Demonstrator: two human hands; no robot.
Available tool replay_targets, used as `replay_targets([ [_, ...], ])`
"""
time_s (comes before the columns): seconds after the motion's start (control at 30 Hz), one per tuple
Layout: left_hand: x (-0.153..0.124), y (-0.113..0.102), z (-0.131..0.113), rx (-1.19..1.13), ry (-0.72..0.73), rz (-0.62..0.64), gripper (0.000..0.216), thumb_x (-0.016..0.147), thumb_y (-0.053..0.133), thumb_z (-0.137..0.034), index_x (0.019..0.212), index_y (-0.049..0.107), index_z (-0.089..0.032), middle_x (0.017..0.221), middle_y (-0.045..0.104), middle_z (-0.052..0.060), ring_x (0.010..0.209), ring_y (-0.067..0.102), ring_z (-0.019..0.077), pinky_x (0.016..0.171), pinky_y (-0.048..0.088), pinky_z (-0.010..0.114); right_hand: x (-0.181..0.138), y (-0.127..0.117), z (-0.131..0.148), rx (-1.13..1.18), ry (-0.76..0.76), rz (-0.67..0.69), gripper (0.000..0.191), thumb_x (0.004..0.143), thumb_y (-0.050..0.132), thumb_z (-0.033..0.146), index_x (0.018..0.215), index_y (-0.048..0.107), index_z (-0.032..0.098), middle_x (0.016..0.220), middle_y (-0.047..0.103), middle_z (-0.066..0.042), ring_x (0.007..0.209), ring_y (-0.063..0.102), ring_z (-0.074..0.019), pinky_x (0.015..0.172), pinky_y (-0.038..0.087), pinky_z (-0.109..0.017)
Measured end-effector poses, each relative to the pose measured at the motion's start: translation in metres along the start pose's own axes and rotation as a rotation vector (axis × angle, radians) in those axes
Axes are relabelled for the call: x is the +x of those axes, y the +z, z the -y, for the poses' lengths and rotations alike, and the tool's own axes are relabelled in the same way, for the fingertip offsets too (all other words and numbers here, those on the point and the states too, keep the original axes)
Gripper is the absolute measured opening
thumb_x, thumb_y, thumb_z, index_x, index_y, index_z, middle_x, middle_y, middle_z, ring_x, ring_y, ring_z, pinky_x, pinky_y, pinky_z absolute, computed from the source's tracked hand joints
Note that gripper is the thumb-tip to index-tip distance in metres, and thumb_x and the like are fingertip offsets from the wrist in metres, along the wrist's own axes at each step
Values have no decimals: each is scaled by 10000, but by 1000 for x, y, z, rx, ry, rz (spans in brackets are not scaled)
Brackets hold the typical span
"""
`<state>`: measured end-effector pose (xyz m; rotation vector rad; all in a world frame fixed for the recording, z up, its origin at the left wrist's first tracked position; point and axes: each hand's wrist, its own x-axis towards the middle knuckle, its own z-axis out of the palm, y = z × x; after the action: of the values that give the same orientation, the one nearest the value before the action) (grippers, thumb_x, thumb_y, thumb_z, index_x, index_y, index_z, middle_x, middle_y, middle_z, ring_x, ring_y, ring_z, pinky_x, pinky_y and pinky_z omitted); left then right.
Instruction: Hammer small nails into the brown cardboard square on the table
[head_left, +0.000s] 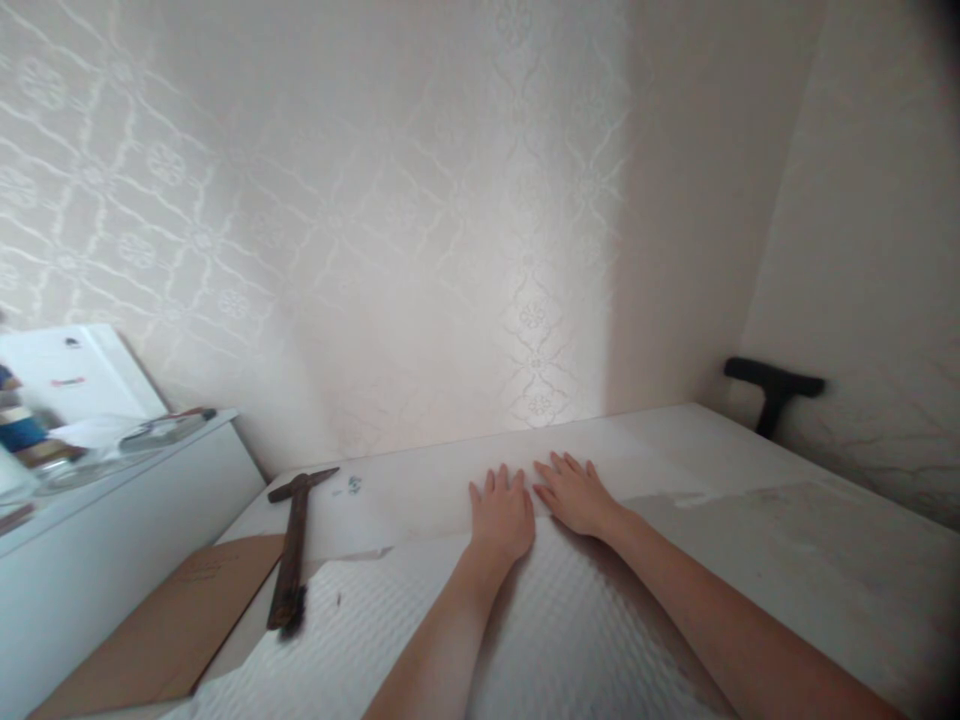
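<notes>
Both hands lie palm down near the middle of the white surface (720,450), close beside each other. My left hand (502,515) has its fingers stretched toward the wall and holds nothing. Beside it, my right hand (574,492) is flat with fingers spread, also holding nothing. Under my hands and forearms is a white quilted-textured sheet (577,600), its far edge by my palms. Left of my hands lies a hammer (296,545) with a wooden handle and dark metal head, its handle partly over the sheet's edge.
Brown cardboard (172,620) lies at the left, by a white cabinet (150,520) carrying a white box (75,375) and clutter. A black T-shaped handle (772,385) stands at the right. Patterned wallpaper (420,220) rises behind. Small green bits (354,485) lie near the hammer head.
</notes>
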<state>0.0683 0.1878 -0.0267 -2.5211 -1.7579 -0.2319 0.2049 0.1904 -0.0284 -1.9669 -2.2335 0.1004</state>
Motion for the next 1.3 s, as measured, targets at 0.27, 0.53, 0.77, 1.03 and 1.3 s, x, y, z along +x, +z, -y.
replay_targets([
  [0.27,0,0,-1,7,-5,6,465,910,197,-304,1332,364,-202,1413,330,107,1292,287,282,1015,250,536,0,1,0,-11,-10,-15,532,910,242,414,1366,344,160,1421,270,-190,1294,213,-353,989,180,-561],
  [0.53,1,1,0,-4,1,-18,465,907,206,-303,1323,384,-193,1398,355,111,1281,307,291,1012,247,546,1,2,-1,-8,-13,-16,537,910,236,424,1365,346,160,1419,271,-192,1293,213,-356,989,184,-563],
  [0.77,0,1,0,2,-3,-7,462,911,199,-308,1324,377,-202,1409,339,107,1285,302,281,1015,247,537,-1,0,0,-1,-5,-11,533,911,241,421,1367,343,165,1421,271,-188,1295,213,-350,994,178,-559],
  [1.03,1,1,0,4,-3,-3,463,911,198,-311,1326,373,-206,1407,342,103,1285,301,279,1017,241,538,-1,-1,1,0,-1,3,536,910,234,418,1373,328,166,1431,251,-181,1304,191,-341,997,167,-557],
  [1.3,0,1,0,9,-4,-1,472,912,182,-308,1337,360,-206,1412,334,102,1293,285,278,1016,249,532,-1,-2,1,-1,-3,6,545,905,228,427,1374,327,168,1432,247,-180,1304,193,-342,992,173,-562],
])
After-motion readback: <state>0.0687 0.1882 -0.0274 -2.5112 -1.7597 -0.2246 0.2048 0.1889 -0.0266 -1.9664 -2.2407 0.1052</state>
